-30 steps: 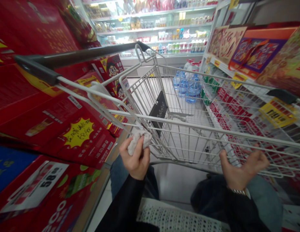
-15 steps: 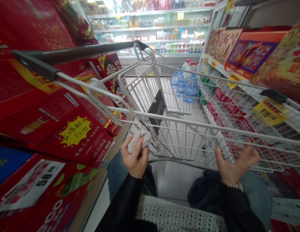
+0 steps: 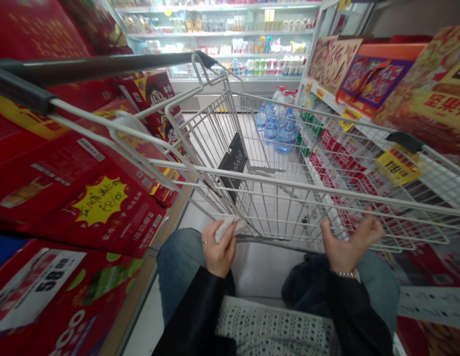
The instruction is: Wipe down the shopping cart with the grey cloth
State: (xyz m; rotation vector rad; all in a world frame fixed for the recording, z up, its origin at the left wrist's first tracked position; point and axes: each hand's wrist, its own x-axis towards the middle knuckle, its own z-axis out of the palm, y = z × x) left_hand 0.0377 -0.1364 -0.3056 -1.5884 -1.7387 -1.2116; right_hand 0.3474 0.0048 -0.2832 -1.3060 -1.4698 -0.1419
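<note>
A grey wire shopping cart [image 3: 274, 182] stands across in front of me, its dark handle [image 3: 114, 66] at the upper left. My left hand [image 3: 219, 249] is closed around a crumpled whitish cloth [image 3: 230, 227] and presses it against the cart's lower wires near the rear corner. A ring shows on one finger. My right hand [image 3: 346, 247] is at the lower side of the basket farther right, thumb and fingers apart, with some fingertips up against the wires. Nothing shows in its palm. A dark panel [image 3: 235, 168] hangs on the cart's rear gate.
Stacked red cartons [image 3: 114, 237] with price signs line my left. On the right, a shelf holds boxed goods [image 3: 378, 79] above packs of bottles [image 3: 333, 143]. Large blue water bottles [image 3: 285, 131] stand on the floor beyond the cart, before a lit refrigerated case [image 3: 222, 39].
My left hand has moved right and slightly down with the cloth, along the cart's lower edge. The right hand keeps its place by the wires. The whole view has shifted a little.
</note>
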